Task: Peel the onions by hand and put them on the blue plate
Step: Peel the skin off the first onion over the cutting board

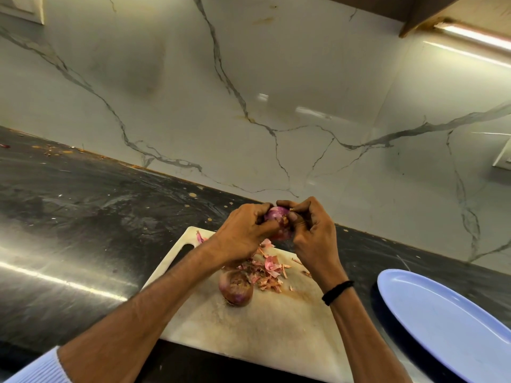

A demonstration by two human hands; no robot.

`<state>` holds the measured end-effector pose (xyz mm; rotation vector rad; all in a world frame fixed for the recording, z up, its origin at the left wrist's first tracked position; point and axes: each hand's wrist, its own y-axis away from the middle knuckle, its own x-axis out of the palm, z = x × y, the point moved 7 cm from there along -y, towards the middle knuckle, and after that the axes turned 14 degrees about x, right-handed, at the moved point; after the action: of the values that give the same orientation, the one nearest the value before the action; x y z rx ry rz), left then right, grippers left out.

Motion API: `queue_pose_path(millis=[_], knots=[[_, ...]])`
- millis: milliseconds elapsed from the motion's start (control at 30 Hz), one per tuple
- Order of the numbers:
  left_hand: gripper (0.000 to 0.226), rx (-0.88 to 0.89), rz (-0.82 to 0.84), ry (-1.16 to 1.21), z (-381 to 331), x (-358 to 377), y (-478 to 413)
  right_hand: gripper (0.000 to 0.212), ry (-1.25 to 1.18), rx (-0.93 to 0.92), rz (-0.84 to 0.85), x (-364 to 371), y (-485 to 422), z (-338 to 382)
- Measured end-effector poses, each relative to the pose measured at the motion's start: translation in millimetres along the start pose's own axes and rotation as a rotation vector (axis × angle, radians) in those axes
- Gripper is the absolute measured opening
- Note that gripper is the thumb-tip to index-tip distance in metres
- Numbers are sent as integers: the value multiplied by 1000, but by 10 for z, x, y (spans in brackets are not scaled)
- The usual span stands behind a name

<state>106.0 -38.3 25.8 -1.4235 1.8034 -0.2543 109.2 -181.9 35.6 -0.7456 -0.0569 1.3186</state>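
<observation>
Both hands hold a purple onion (278,217) above the far end of the white cutting board (249,327). My left hand (243,233) grips it from the left, fingers curled round it. My right hand (309,230) holds its right side, thumb and fingertips pinching at the skin near the top. A second onion (236,288), still in its brown-purple skin, lies on the board below the hands. A heap of loose pink and brown peels (265,269) lies beside it. The blue plate (448,322) sits at the lower right with nothing on it.
The board lies on a dark stone counter (83,217) with scattered crumbs near the back edge. A white marble-patterned wall (276,92) rises behind. A black band is on my right wrist. A light strip glows at the upper right.
</observation>
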Motion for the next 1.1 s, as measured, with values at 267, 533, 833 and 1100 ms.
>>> queue_pose_path(millis=[267, 533, 833, 1100], knots=[[35, 0, -41, 297, -96, 33, 7, 19, -67, 44, -48, -72, 7, 41], [49, 28, -84, 461, -102, 30, 19, 10, -109, 103, -91, -113, -20, 19], [32, 6, -117, 525, -109, -6, 12, 36, -527, 464, 98, -1, 1, -148], [25, 19, -162, 454, -99, -75, 12, 29, -571, 506, 131, -14, -7, -141]])
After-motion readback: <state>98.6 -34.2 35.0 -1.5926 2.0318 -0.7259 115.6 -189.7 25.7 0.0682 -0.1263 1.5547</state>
